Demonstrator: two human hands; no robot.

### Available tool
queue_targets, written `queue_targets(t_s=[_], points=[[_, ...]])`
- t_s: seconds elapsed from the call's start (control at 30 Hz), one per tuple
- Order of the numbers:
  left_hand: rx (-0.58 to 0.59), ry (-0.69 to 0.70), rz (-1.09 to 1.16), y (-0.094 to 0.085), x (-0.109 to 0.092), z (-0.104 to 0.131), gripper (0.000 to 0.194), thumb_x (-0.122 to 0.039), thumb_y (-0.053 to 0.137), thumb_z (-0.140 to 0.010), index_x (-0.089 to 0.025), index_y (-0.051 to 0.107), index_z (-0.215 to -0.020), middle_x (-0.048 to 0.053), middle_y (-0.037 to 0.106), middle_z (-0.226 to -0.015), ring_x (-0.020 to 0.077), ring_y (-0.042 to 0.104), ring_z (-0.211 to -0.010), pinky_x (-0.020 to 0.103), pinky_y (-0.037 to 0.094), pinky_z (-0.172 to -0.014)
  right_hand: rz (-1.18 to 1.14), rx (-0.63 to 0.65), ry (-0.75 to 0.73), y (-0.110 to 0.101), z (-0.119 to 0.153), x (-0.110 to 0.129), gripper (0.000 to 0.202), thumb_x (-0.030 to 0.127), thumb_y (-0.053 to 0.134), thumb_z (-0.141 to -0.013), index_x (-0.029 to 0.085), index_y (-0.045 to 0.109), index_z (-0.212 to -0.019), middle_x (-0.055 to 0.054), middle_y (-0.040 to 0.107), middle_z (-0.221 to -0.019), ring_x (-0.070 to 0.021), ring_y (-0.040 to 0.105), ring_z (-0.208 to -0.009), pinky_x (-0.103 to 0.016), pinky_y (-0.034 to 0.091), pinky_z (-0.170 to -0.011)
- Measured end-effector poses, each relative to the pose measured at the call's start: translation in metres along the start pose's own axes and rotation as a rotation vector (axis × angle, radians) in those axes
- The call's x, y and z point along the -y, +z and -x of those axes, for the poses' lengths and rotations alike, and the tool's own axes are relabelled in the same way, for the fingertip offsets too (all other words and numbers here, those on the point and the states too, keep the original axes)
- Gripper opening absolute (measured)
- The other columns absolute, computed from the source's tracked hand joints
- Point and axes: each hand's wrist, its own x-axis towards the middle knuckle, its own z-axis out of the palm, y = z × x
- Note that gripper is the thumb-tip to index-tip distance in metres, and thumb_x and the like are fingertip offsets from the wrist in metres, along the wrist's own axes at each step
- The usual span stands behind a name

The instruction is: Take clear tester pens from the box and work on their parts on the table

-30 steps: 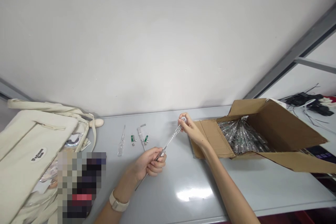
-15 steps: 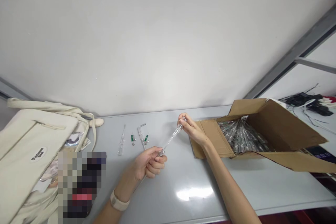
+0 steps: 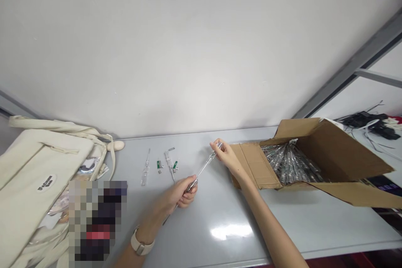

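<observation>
My left hand [image 3: 186,192] is closed around a voltage tester screwdriver [image 3: 190,186], whose thin metal shaft points down and left past the wrist. My right hand [image 3: 226,155] pinches the clear handle of a second tester screwdriver [image 3: 211,158]. Its shaft runs down to the left, and the tip meets the top of the handle in my left fist; exactly how they touch is hidden by fingers. On the table behind my left hand lie two more clear-handled tester screwdrivers [image 3: 145,172]. Small green circuit boards [image 3: 158,164] with tiny metal parts lie between and beside them.
At right stands an open cardboard box [image 3: 248,163] with many clear-handled screwdrivers [image 3: 290,163] inside. On the left are a cream bag [image 3: 40,167] and a blurred-out dark item [image 3: 100,222]. Black cables [image 3: 367,123] lie far right. A white wall [image 3: 201,50] rises behind the grey table [image 3: 229,205].
My left hand has turned, showing more of its screwdriver's handle and of the shaft beyond the wrist. My right fingers have shifted their hold at the handle's end.
</observation>
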Motion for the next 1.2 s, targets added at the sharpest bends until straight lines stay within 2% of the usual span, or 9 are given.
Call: queue_targets(t_s=[0.2, 0.43, 0.6, 0.73, 0.87, 0.97, 1.03, 1.2], points=[[0.073, -0.026, 0.036, -0.002, -0.005, 0.002, 0.045, -0.059, 0.046, -0.084, -0.021, 0.036, -0.063, -0.011, 0.019, -0.048, 0.0044, 0.005, -0.042, 0.024, 0.001, -0.041, 0.070, 0.065, -0.007, 0.000, 0.003, 0.000, 0.024, 0.046, 0.049, -0.084, 0.023, 0.044, -0.082, 0.009, 0.039, -0.053, -0.0101, 0.036, -0.049, -0.021, 0.031, -0.051], [0.068, -0.015, 0.030, -0.003, -0.003, 0.000, 0.043, -0.058, 0.045, -0.085, -0.020, 0.039, -0.066, -0.011, 0.021, -0.049, 0.0051, 0.006, -0.043, 0.024, 0.002, -0.042, 0.305, -0.025, 0.009, -0.006, -0.003, -0.006, 0.023, 0.041, 0.034, -0.087, 0.023, 0.038, -0.074, 0.007, 0.036, -0.057, -0.0110, 0.038, -0.053, -0.022, 0.031, -0.053], [0.020, 0.025, -0.014, 0.000, -0.001, 0.001, 0.039, -0.056, 0.046, -0.084, -0.020, 0.043, -0.069, -0.010, 0.025, -0.051, 0.0059, 0.009, -0.045, 0.025, 0.005, -0.045, 0.608, 0.052, 0.051, -0.001, 0.002, -0.012, 0.026, 0.035, 0.046, -0.085, 0.021, 0.042, -0.063, 0.003, 0.050, -0.056, -0.0124, 0.046, -0.055, -0.023, 0.031, -0.055], [-0.029, 0.092, -0.155, 0.004, -0.003, 0.003, 0.040, -0.055, 0.042, -0.087, -0.019, 0.047, -0.071, -0.008, 0.030, -0.052, 0.0069, 0.013, -0.046, 0.026, 0.008, -0.047, 0.854, 0.057, 0.094, 0.015, 0.008, -0.017, 0.025, 0.033, 0.054, -0.086, 0.018, 0.054, -0.066, -0.007, 0.064, -0.067, -0.0180, 0.060, -0.064, -0.025, 0.035, -0.059], [-0.134, 0.218, -0.439, 0.008, -0.007, 0.006, 0.044, -0.057, 0.036, -0.092, -0.019, 0.053, -0.077, -0.005, 0.037, -0.058, 0.0096, 0.027, -0.052, 0.025, 0.019, -0.049, 1.038, -0.034, 0.104, 0.029, 0.008, -0.024, 0.022, 0.030, 0.050, -0.092, 0.012, 0.062, -0.085, -0.018, 0.069, -0.083, -0.0256, 0.067, -0.082, -0.028, 0.042, -0.068], [-0.253, 0.361, -0.673, 0.013, -0.011, 0.011, 0.042, -0.055, 0.035, -0.094, -0.020, 0.055, -0.082, -0.003, 0.042, -0.066, 0.0120, 0.038, -0.062, 0.025, 0.028, -0.058, 1.106, -0.068, 0.077, 0.032, 0.002, -0.029, 0.021, 0.029, 0.049, -0.094, 0.012, 0.061, -0.095, -0.017, 0.068, -0.078, -0.0255, 0.068, -0.079, -0.029, 0.044, -0.066], [-0.280, 0.415, -0.774, 0.016, -0.013, 0.015, 0.039, -0.052, 0.036, -0.095, -0.020, 0.054, -0.082, -0.003, 0.044, -0.070, 0.0128, 0.040, -0.066, 0.025, 0.030, -0.061, 1.133, -0.074, 0.046, 0.031, -0.003, -0.030, 0.017, 0.028, 0.050, -0.094, 0.015, 0.060, -0.099, -0.014, 0.067, -0.074, -0.0242, 0.067, -0.075, -0.028, 0.045, -0.064], [-0.305, 0.459, -0.836, 0.018, -0.013, 0.018, 0.037, -0.048, 0.037, -0.095, -0.020, 0.051, -0.076, -0.002, 0.046, -0.072, 0.0140, 0.042, -0.069, 0.026, 0.032, -0.064, 1.154, -0.058, -0.067, 0.023, -0.003, -0.020, 0.008, 0.018, 0.051, -0.092, 0.018, 0.058, -0.095, -0.013, 0.065, -0.079, -0.0232, 0.065, -0.076, -0.029, 0.046, -0.064]])
